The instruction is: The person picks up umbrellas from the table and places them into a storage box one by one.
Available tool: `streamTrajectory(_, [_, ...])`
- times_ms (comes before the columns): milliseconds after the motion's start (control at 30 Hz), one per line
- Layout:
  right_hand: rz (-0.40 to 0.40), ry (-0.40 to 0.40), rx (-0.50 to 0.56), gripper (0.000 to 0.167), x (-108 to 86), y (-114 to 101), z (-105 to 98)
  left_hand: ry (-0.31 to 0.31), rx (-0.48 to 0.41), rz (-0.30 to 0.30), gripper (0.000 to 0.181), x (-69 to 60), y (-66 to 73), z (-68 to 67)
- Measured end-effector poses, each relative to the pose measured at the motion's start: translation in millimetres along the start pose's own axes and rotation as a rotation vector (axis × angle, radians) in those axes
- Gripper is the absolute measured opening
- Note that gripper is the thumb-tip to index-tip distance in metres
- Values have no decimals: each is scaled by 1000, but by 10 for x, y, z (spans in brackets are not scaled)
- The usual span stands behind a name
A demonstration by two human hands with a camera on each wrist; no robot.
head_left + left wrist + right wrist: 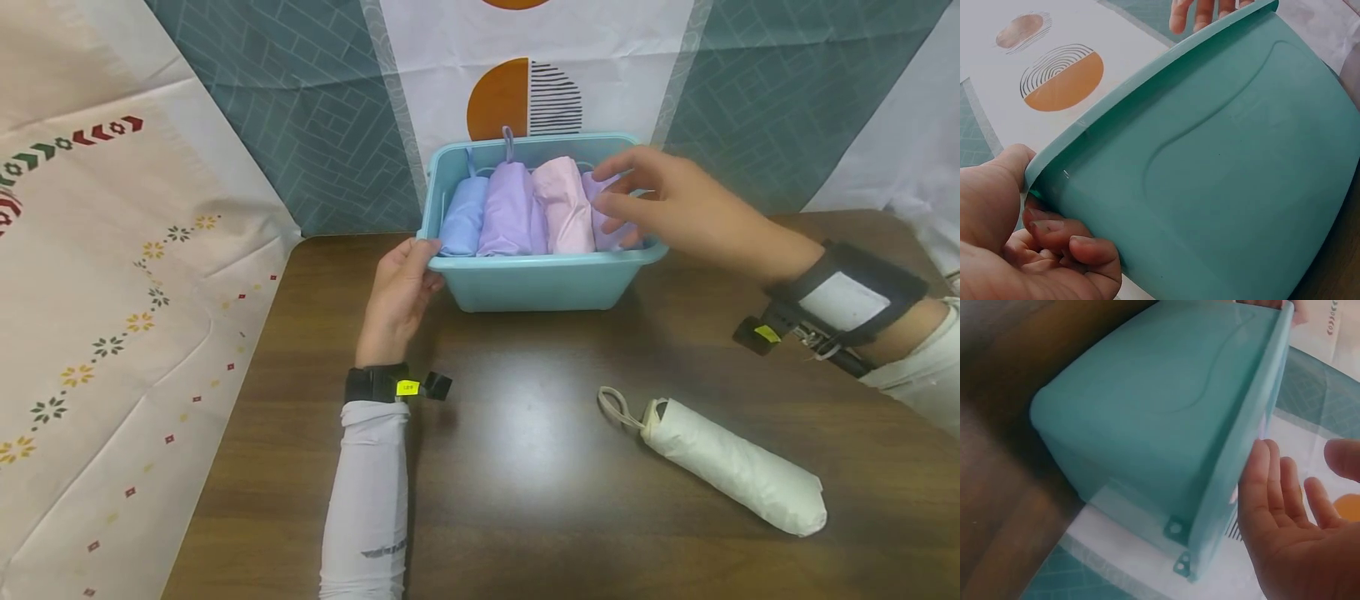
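Note:
A teal plastic basin (540,283) stands at the back of the table, holding several folded umbrellas. Among them are a blue umbrella (465,215), a purple umbrella (507,208) and a pink umbrella (564,207); another purple umbrella (600,208) sits at the right end, partly behind my fingers. My left hand (399,287) grips the basin's front left corner, thumb over the rim and fingers curled beneath, as the left wrist view also shows. My right hand (660,196) hovers over the basin's right end with fingers spread and nothing held. A cream folded umbrella (735,462) lies on the table at front right.
The brown wooden table (510,517) carries the basin and the cream umbrella. A patterned cloth (300,108) hangs right behind the basin. On the left, an embroidered cream cloth (112,317) borders the table's edge.

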State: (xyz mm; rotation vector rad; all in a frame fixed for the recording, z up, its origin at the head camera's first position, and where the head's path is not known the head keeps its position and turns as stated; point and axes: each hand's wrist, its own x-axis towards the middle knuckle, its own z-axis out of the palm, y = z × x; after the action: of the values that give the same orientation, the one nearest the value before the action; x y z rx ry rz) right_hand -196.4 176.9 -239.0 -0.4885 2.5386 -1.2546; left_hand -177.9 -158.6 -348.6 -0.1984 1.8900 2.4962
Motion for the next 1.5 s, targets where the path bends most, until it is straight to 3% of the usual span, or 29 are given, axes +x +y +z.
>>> streamTrajectory(433, [-127, 56, 17, 40, -352, 113, 61, 2, -16, 17, 24, 14, -22, 18])
streamTrajectory(700, [-136, 36, 22, 39, -545, 215, 140, 6, 2, 5, 21, 14, -22, 21])
streamTrajectory(1500, [-119, 101, -70, 59, -965, 596, 299, 11, 17, 3, 20, 16, -34, -3])
